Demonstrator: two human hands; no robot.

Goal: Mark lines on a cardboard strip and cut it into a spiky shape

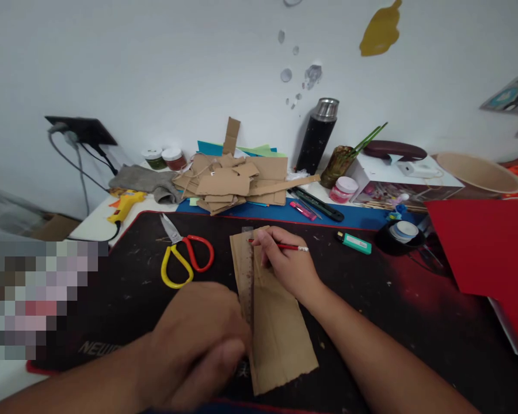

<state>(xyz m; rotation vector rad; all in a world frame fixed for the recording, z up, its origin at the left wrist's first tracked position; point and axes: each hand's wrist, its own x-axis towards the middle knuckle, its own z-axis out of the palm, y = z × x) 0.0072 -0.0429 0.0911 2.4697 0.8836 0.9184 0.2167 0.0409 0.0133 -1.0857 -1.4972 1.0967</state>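
Note:
My right hand (287, 261) is closed around a thin red pencil (291, 247), its tip by the far end of a clear ruler (247, 276). The ruler lies lengthwise along the left side of a brown cardboard piece (280, 339). At the ruler's near part, my left hand (202, 339) is closed with its fingers curled against the ruler; it is slightly blurred, and its fingertips are hidden. Scissors (179, 241) with one red and one yellow handle lie partly spread on the dark mat, beyond my left hand.
Cardboard scraps (233, 181) are piled at the back beside a black flask (317, 135). A utility knife (319, 204) lies in front of the flask. A green eraser-like block (356, 242) rests at right, near red sheets (466, 247). A yellow glue gun (127, 206) sits back left.

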